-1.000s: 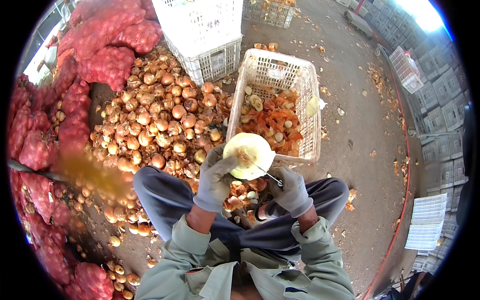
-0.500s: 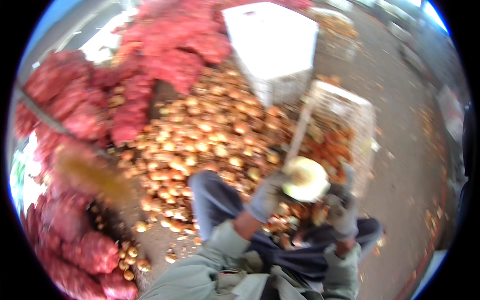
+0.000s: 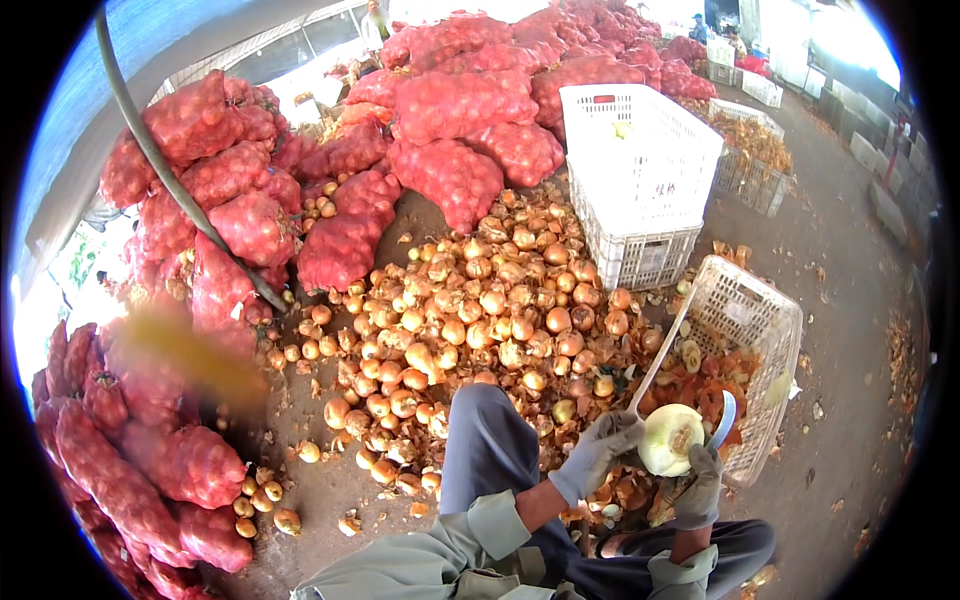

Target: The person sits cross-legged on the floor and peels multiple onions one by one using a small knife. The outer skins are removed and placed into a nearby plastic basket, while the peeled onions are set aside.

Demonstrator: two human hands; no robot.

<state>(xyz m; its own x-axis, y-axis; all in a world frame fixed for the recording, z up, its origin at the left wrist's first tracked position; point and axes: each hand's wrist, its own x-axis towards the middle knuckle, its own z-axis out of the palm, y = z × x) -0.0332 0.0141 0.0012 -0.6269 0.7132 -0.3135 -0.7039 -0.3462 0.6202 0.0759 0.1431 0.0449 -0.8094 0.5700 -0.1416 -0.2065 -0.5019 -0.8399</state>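
Observation:
My left hand (image 3: pixel 602 455), in a grey work glove, is curled at the left side of a pale peeled onion (image 3: pixel 669 440) with a brownish centre, gripping it. My gloved right hand (image 3: pixel 693 492) is closed on a knife just right of the onion, its curved blade (image 3: pixel 726 418) pointing up and its handle hidden by the fingers. Just beyond both hands, a white slatted crate (image 3: pixel 781 392) holds orange skins and pale onion pieces. A large pile of unpeeled onions (image 3: pixel 490 310) with loose skins lies beyond my left knee.
Red mesh sacks of onions (image 3: pixel 455 110) are heaped behind and along the left. Stacked white crates (image 3: pixel 640 180) stand behind the pile, a crate of skins (image 3: pixel 755 180) beside them. A long curved pole (image 3: pixel 170 180) leans over the left sacks. Distant people (image 3: pixel 698 28) are at the back.
The view has swung up and leftward, so my hands appear lower and further right. The blade, earlier lying across the onion's face, now points upright beside it.

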